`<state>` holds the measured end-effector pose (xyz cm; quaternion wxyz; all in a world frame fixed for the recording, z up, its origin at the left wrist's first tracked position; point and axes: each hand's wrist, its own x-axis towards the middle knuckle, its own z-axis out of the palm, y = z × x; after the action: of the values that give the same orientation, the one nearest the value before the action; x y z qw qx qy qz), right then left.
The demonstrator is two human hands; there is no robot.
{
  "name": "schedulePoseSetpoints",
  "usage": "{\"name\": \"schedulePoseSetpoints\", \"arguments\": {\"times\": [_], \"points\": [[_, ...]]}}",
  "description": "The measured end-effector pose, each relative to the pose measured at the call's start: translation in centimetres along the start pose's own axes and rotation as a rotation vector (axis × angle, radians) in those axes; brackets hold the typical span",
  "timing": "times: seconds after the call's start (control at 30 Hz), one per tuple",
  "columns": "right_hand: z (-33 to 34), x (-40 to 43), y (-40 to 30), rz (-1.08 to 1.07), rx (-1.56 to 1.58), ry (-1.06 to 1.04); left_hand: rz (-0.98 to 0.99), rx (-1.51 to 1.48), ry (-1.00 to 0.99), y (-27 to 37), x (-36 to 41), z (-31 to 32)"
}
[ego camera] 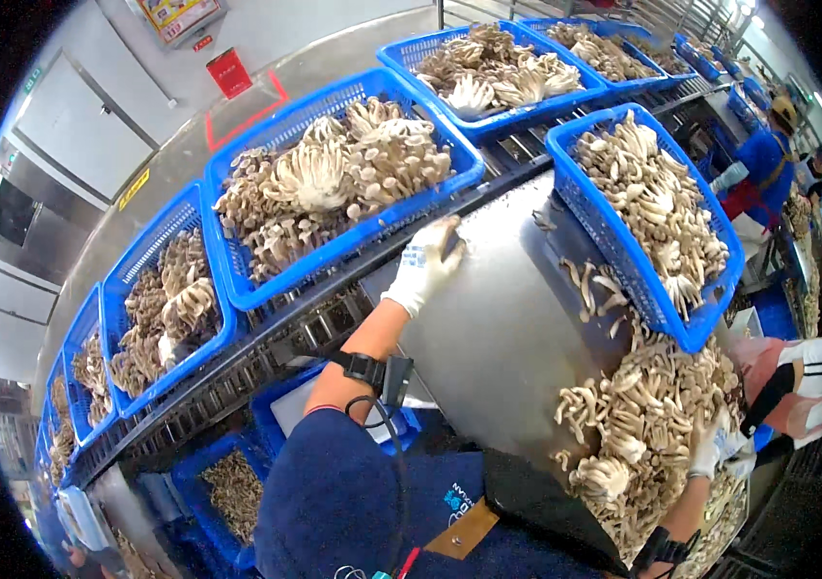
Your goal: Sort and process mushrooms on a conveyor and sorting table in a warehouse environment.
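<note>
My left hand (421,271), in a white glove with bare fingertips, rests at the steel table's (483,340) far edge. Its thumb and fingers are apart and nothing is in them. Beside it, on the roller conveyor (338,315), stands a blue plastic crate (237,282) of clustered mushrooms (316,174). My right hand (705,449), also gloved, is at the right side of a heap of loose mushrooms (642,427). Its fingers are partly hidden, so I cannot tell whether it grips any. A co-worker's gloved hand (740,461) is close beside it.
Another blue crate (624,250) full of separated mushrooms sits on the table's far right. More mushroom crates (490,127) line the conveyor. Below it, at left, is a blue crate (179,470) of small pieces. A co-worker (794,391) stands across the heap.
</note>
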<state>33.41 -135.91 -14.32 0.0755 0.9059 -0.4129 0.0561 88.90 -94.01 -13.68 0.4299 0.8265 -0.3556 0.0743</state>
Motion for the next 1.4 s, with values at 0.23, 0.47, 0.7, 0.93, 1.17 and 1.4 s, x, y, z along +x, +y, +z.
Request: {"name": "schedulePoseSetpoints", "arguments": {"times": [0.23,0.47,0.7,0.93,1.17,1.4], "points": [[-5.6,14.3,-21.3,-0.204,0.215,0.058,0.282,0.142,0.159,-1.5,2.0,-4.0],[-2.0,22.9,-30.8,-0.310,0.138,0.079,0.217,0.207,0.132,-6.5,2.9,-5.5],[-0.5,23.4,-32.6,-0.195,0.099,0.036,0.142,0.421,0.152,-6.5,4.0,-4.3],[-0.3,23.1,-33.1,-0.139,0.136,0.080,0.110,0.542,0.141,-8.1,4.4,-3.5],[-1.1,22.5,-33.1,-0.071,0.162,-0.037,0.129,0.584,0.161,-8.9,4.8,-3.8],[-1.0,18.8,-30.9,-0.060,0.175,-0.002,0.174,0.687,0.201,-10.6,4.8,-3.7]]}}
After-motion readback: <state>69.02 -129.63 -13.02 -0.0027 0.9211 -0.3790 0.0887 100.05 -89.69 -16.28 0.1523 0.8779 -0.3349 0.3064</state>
